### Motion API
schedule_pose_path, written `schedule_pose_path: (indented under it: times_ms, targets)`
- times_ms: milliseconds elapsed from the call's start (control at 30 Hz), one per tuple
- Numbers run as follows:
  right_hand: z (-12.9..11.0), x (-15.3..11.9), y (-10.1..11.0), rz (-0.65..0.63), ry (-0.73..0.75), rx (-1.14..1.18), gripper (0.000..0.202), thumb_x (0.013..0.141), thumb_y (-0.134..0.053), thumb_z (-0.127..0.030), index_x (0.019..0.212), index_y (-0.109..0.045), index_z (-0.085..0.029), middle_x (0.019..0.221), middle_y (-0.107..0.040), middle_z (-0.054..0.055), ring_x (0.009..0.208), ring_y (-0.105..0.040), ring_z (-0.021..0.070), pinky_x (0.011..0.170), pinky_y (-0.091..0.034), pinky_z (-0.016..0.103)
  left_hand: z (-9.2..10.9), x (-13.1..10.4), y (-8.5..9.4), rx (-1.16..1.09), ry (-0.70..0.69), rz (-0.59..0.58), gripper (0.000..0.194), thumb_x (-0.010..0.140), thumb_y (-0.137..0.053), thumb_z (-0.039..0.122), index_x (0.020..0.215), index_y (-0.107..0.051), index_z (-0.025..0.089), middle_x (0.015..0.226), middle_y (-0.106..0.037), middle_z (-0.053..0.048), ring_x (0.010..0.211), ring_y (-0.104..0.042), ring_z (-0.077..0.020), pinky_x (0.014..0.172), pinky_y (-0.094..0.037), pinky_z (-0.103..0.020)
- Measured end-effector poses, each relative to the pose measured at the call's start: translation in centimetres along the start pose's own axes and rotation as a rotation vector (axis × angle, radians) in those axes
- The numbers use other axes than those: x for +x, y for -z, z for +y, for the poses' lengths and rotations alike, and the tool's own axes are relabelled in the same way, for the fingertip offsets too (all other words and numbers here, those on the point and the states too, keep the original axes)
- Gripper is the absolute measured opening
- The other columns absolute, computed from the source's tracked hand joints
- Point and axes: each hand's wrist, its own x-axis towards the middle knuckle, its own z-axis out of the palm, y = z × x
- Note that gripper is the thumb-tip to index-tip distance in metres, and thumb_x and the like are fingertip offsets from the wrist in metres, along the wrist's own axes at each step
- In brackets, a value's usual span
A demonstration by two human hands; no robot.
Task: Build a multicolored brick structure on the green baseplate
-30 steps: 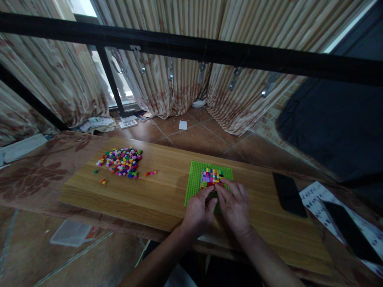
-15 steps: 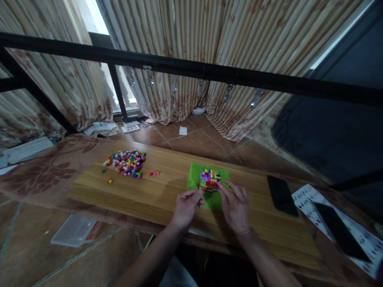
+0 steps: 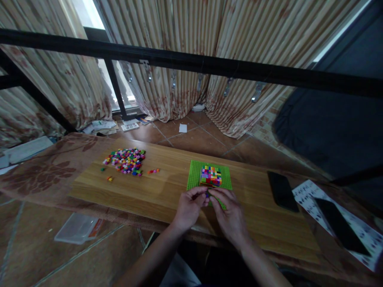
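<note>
A green baseplate [image 3: 195, 172] lies on the wooden board, with a block of multicoloured toy bricks [image 3: 211, 175] standing on it. Just in front of that block, above the plate's near edge, my two hands meet fingertip to fingertip. My left hand [image 3: 191, 206] is closed in a pinch on a small dark purple toy brick [image 3: 207, 194]. From the other side, the thumb and finger of my right hand [image 3: 229, 211] close at the same spot. Its fingertips hide most of what is there, and a dark bit shows between the hands.
Loose toy bricks [image 3: 127, 160] are heaped on the left of the wooden board [image 3: 167, 191]. A short row of orange and pink bricks [image 3: 153, 171] lies nearer. At right are a black phone [image 3: 283, 191], a printed sheet [image 3: 308, 193] and another dark device [image 3: 341, 225]. A black rail [image 3: 185, 59] crosses ahead.
My right hand has left the brick block and moved down and left to meet my left hand. My left hand has shifted slightly right. The block now shows uncovered.
</note>
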Motion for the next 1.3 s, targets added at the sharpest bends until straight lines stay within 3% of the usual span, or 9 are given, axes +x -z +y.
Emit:
schedule_pose_path:
  times_ms: [167, 400, 533, 700, 900, 1133, 1300]
  targets:
    - [0.3, 0.6, 0.1, -0.05, 0.014, 0.02, 0.021, 0.093, -0.052, -0.03, 0.104, -0.069, -0.025, 0.103, -0.068, 0.005, 0.097, -0.061, 0.0189, 0.084, -0.052, 0.036, 0.3, 0.2, 0.1, 0.024, -0.052, 0.008, 0.036, 0.067, -0.073, 0.023, 0.102, -0.067, 0.015, 0.077, -0.068, -0.001, 0.063, -0.06, -0.01, 0.067, -0.052, -0.026]
    - [0.5, 0.7, -0.4, 0.026, -0.002, 0.024, 0.019, 0.092, -0.053, -0.033, 0.096, -0.07, -0.025, 0.097, -0.068, 0.005, 0.093, -0.062, 0.0187, 0.081, -0.053, 0.035, 0.2, 0.4, -0.3, 0.005, -0.008, 0.032, 0.038, 0.068, -0.074, 0.023, 0.104, -0.064, 0.014, 0.085, -0.07, -0.004, 0.07, -0.063, -0.0119, 0.07, -0.053, -0.027]
    - [1.1, 1.4, -0.2, 0.052, 0.045, -0.105, 0.021, 0.093, -0.051, -0.028, 0.101, -0.069, -0.023, 0.1, -0.068, 0.005, 0.094, -0.06, 0.019, 0.084, -0.05, 0.036, -0.4, 0.8, -0.4, 0.033, -0.022, 0.061, 0.037, 0.072, -0.07, 0.024, 0.107, -0.062, 0.015, 0.09, -0.069, -0.005, 0.074, -0.064, -0.0139, 0.07, -0.053, -0.027]
    - [2.3, 3.0, -0.2, 0.09, 0.151, -0.325, 0.023, 0.094, -0.049, -0.025, 0.101, -0.07, -0.022, 0.103, -0.067, 0.007, 0.095, -0.056, 0.0213, 0.083, -0.047, 0.038, -1.5, 1.4, 0.1, 0.317, -0.167, 0.05, 0.037, 0.08, -0.06, 0.022, 0.117, -0.061, 0.018, 0.092, -0.067, -0.006, 0.077, -0.063, -0.0153, 0.075, -0.052, -0.029]
    - [2.6, 3.8, -0.7, 0.025, 0.16, -0.505, 0.024, 0.093, -0.046, -0.023, 0.097, -0.07, -0.022, 0.107, -0.064, 0.008, 0.095, -0.051, 0.0235, 0.082, -0.043, 0.039, -2.2, 1.4, 0.0, 0.622, -0.25, -0.042, 0.043, 0.086, -0.051, 0.022, 0.129, -0.055, 0.022, 0.097, -0.067, -0.006, 0.08, -0.063, -0.0179, 0.075, -0.051, -0.03]
    - [2.9, 4.0, -0.6, -0.007, 0.16, -0.513, 0.026, 0.093, -0.046, -0.025, 0.092, -0.071, -0.023, 0.111, -0.064, 0.007, 0.099, -0.051, 0.0243, 0.084, -0.042, 0.04, -2.4, 1.6, -0.5, 0.776, -0.337, -0.093, 0.048, 0.085, -0.049, 0.02, 0.132, -0.052, 0.02, 0.111, -0.066, -0.011, 0.097, -0.063, -0.0234, 0.089, -0.05, -0.036]
    - [3.1, 4.0, -0.5, 0.045, 0.136, -0.458, 0.019, 0.091, -0.053, -0.023, 0.09, -0.071, -0.022, 0.109, -0.065, 0.005, 0.098, -0.052, 0.0223, 0.084, -0.043, 0.037, -2.3, 1.6, -0.6, 0.908, -0.383, -0.099, 0.048, 0.085, -0.046, 0.018, 0.133, -0.049, 0.016, 0.116, -0.065, -0.012, 0.101, -0.063, -0.024, 0.094, -0.049, -0.04]
